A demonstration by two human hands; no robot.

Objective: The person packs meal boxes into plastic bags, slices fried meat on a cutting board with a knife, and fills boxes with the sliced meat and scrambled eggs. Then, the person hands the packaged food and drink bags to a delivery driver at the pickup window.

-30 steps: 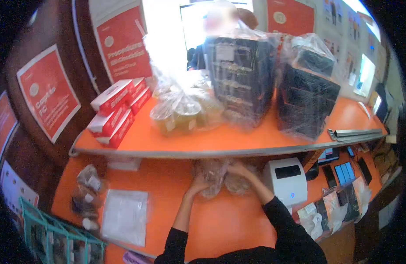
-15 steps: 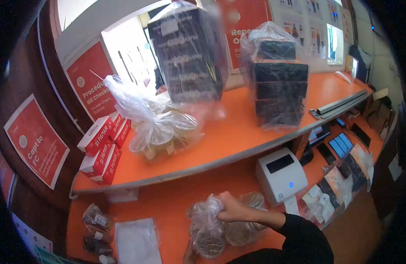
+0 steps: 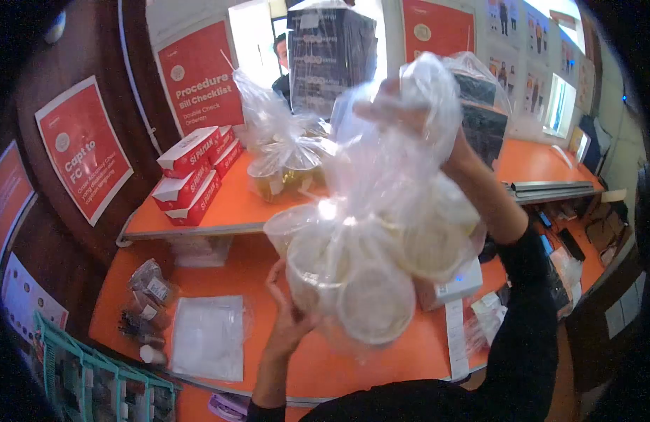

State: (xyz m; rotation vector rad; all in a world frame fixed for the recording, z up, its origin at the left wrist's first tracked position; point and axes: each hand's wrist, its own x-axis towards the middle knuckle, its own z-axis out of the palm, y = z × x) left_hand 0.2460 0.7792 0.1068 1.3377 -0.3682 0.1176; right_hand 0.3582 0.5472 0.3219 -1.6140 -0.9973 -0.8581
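A clear plastic bag [image 3: 353,232] hangs in front of me, bulging with several lidded plastic cups [image 3: 375,302]. Its gathered top is gripped by my right hand [image 3: 402,112], raised level with the upper shelf and partly smeared by motion. My left hand [image 3: 289,320] is at the bag's lower left side, its fingers stretched upward along the cups; whether it bears any weight I cannot tell. Beyond the raised bag, another knotted clear bag of tubs [image 3: 289,169] rests on the orange shelf.
Red-and-white boxes [image 3: 191,176] are stacked at the shelf's left. Tall bagged dark boxes [image 3: 332,60] stand behind. Below lie flat plastic bags [image 3: 209,337], a white printer [image 3: 462,285] partly hidden, and a paper strip [image 3: 457,337]. A teal basket [image 3: 92,373] is lower left.
My right hand has lifted the bag of cups from the lower counter up toward the camera. My left hand has risen beside it. The view has shifted.
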